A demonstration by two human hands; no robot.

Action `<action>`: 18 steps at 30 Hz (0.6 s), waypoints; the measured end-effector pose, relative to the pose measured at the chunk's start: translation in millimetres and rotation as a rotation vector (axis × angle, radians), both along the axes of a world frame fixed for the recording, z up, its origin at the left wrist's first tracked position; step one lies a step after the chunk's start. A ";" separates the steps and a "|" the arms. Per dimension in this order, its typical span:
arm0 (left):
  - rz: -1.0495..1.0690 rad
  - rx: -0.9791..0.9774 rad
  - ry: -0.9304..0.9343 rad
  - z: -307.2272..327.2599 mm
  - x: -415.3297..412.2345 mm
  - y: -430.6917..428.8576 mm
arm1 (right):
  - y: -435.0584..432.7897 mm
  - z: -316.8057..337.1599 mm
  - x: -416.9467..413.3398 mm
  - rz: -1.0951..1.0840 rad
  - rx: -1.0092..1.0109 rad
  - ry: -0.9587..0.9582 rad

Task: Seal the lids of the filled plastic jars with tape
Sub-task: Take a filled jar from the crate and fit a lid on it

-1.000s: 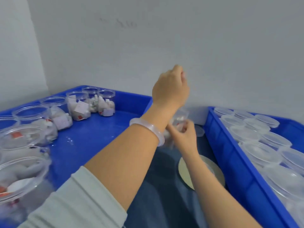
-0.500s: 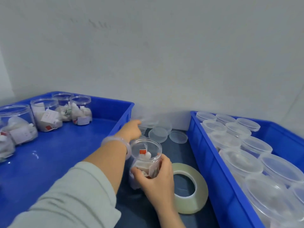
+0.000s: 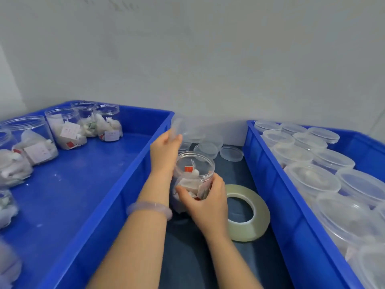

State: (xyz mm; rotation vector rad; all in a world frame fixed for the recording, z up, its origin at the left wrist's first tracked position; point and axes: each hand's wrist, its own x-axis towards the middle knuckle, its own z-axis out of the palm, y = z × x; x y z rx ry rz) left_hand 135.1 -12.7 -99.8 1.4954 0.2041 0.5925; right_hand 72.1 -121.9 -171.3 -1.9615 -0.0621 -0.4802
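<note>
Clear plastic jar [image 3: 193,174] packed with white packets, gripped for lidding; no tape on it yet.

Fingers of the right hand [image 3: 208,202] curl round the jar, which stands open on a dark surface [image 3: 187,259] between two trays. The left hand [image 3: 165,149] pinches a blurred clear round lid [image 3: 179,126] just behind it. A flat roll of clear tape [image 3: 261,217] lies untouched beside the right hand. The blue plastic tray on the left [image 3: 83,184] holds open filled jars [image 3: 62,128] awaiting lids. The blue plastic tray on the right [image 3: 281,195] holds lidded jars [image 3: 312,180]; I cannot tell whether they are taped. Much work seems to remain. Small red tags [image 3: 188,168] and white paper labels show inside the jars, their writing unreadable.
</note>
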 end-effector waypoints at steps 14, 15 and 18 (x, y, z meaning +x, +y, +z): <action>-0.120 0.377 -0.398 -43.7 -62.7 -14.4 | -16.4 8.3 2.7 0.294 0.150 0.108; -0.173 0.219 -0.343 -42.4 -62.3 -14.1 | -21.4 14.2 2.9 0.312 0.174 0.121; -0.222 -0.041 -0.226 -53.8 -56.7 -13.2 | -30.2 43.8 5.3 0.253 0.097 -0.003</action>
